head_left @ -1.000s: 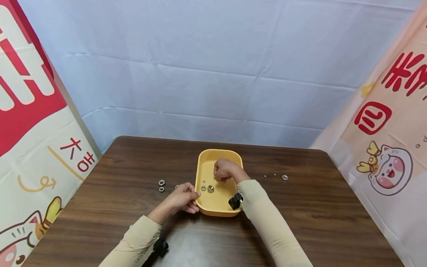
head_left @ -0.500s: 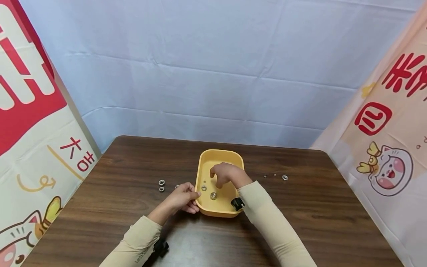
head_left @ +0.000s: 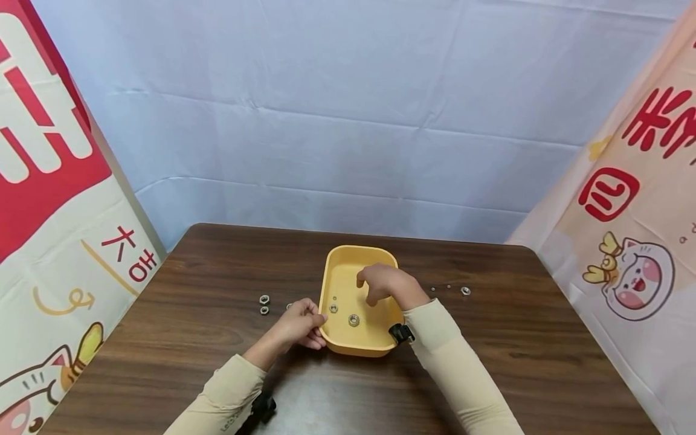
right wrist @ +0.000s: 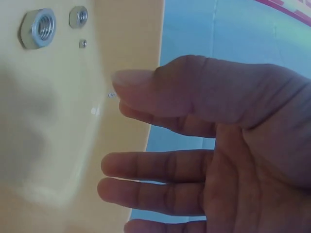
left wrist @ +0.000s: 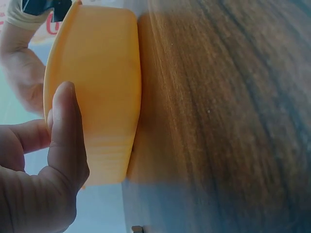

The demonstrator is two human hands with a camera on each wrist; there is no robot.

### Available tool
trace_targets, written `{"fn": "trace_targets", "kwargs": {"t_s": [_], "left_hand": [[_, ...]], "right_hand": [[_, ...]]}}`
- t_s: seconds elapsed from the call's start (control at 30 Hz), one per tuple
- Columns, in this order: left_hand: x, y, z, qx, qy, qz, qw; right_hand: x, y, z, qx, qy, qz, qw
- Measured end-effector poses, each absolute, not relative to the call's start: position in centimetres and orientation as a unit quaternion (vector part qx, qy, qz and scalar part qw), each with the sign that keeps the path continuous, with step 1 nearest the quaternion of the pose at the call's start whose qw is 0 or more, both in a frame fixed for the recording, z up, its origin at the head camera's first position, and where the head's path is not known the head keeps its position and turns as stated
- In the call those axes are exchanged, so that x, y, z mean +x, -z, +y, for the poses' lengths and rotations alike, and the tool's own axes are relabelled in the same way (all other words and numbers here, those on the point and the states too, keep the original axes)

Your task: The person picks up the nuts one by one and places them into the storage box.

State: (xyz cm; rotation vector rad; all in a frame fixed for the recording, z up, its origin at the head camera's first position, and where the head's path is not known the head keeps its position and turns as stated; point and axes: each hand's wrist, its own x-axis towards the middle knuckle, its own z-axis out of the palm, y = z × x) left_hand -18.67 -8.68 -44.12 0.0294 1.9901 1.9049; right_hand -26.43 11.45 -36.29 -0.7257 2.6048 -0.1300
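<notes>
My left hand [head_left: 298, 323] grips the near left rim of a yellow tray [head_left: 356, 349], its thumb over the edge and its fingers against the outer wall [left wrist: 104, 63]. Over the tray's right half hovers my right hand [head_left: 387, 283]. Its fingers extend loosely, and nothing shows in its grasp in the right wrist view. A large hex nut [head_left: 353, 320] lies flat on the tray floor. Left of it are a medium nut [head_left: 333, 308] and a tiny nut [head_left: 334, 298]. Another tiny metal piece [right wrist: 111, 95] appears beyond the right thumb.
On the dark wooden table [head_left: 217, 266], two nuts [head_left: 264, 304] lie left of the tray, and another nut [head_left: 289, 306] is partly hidden by the left hand. To the right lie a larger nut [head_left: 465, 291] and two tiny ones [head_left: 441, 287].
My right hand has uncurled from a fist and shifted right. The large nut has moved slightly right and nearer the front, and now lies flat. My left hand keeps its grip on the tray.
</notes>
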Motion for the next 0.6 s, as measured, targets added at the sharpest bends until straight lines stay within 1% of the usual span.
{"fn": "trace_targets", "kwargs": {"t_s": [0.27,0.47,0.6], "left_hand": [[-18.8,44.6,-8.6,0.008,-0.672,0.717,0.185],[-18.3,43.6,-8.5,0.013,-0.672,0.718,0.184],[-18.6,43.9,-8.5,0.008,-0.673,0.716,0.184]], "right_hand": [[-26.1,35.6,13.7,-0.259,0.079,0.942,0.198],[-26.3,35.4,15.4,-0.242,0.11,0.947,0.178],[-26.5,35.0,16.4,-0.231,0.115,0.951,0.17]]}}
